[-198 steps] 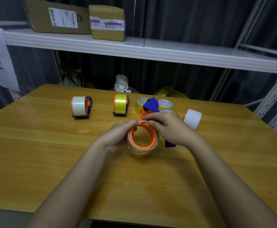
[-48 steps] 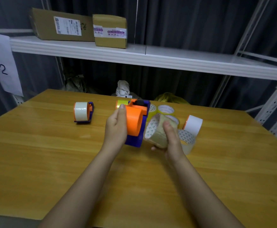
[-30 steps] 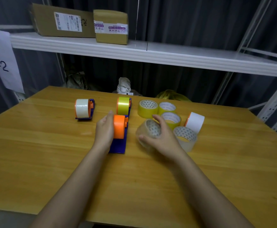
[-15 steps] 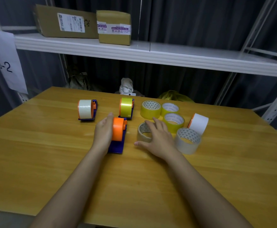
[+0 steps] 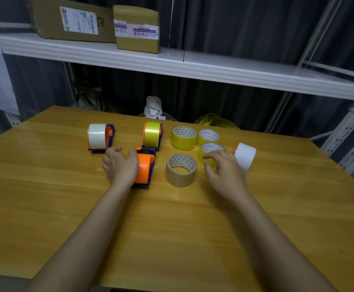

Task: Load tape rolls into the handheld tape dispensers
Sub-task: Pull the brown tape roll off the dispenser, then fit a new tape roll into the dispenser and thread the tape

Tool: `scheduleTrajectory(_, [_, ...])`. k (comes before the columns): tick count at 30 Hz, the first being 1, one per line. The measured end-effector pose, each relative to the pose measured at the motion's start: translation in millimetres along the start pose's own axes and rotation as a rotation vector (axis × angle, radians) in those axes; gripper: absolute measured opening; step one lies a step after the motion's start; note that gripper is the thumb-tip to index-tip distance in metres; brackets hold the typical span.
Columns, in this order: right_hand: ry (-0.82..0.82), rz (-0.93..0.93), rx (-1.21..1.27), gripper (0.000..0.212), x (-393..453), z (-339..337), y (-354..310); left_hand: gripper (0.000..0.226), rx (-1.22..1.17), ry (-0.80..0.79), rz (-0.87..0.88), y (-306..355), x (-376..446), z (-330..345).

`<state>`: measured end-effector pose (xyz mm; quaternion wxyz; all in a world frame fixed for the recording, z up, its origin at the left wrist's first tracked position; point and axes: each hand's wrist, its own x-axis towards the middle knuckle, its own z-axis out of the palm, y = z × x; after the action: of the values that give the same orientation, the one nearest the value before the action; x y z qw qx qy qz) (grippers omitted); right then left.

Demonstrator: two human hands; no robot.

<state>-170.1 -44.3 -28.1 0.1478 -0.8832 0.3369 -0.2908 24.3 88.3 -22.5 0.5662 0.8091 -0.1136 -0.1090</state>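
Empty orange dispenser (image 5: 144, 169) lying on the table (image 5: 45, 197), the left hand (image 5: 120, 165) resting against its side with loosely curled fingers. Tan roll (image 5: 181, 170) lying flat just right of it. Right hand (image 5: 222, 168) hovering over the yellow rolls (image 5: 208, 138), fingers spread and curved, holding nothing.

Glossy varnished wood worktop (image 5: 66, 207), grain showing under the shine. Smooth orange and blue plastic on the empty dispenser (image 5: 144, 169). Shiny yellow tape (image 5: 152, 137) on one loaded dispenser, milky white tape (image 5: 97, 135) on the other. Translucent tan roll (image 5: 181, 170) with printed paper core. Matt brown cardboard boxes (image 5: 136, 28) on white painted metal shelf (image 5: 214, 70).
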Motion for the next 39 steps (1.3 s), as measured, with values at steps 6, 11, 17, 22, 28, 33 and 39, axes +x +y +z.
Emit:
scheduleTrajectory(6, [-0.091,0.091,-0.240,0.035,41,-7,4,0.034,0.155,0.023,0.259,12,-15,9])
scheduleTrajectory(11, [-0.401,0.269,-0.470,0.009,67,-1,-6,0.018,0.249,-0.043,0.475,20,-27,18])
scheduleTrajectory(17, [-0.387,0.252,-0.599,0.018,75,7,-5,0.013,0.254,-0.104,0.518,22,-31,16])
scheduleTrajectory(22, [-0.234,0.197,-0.484,0.016,74,-8,-11,0.027,0.328,-0.032,0.320,13,-17,4])
scheduleTrajectory(28, [0.025,0.119,-0.127,0.018,64,-27,-29,0.041,0.212,-0.089,0.048,1,0,-4])
scheduleTrajectory(33, [0.050,0.138,0.326,0.017,55,-22,-40,0.048,0.097,-0.215,-0.059,-2,-6,-1])
scheduleTrajectory(39, [0.032,0.148,0.657,0.006,36,-16,-51,0.045,0.048,-0.231,0.024,4,-19,-5])
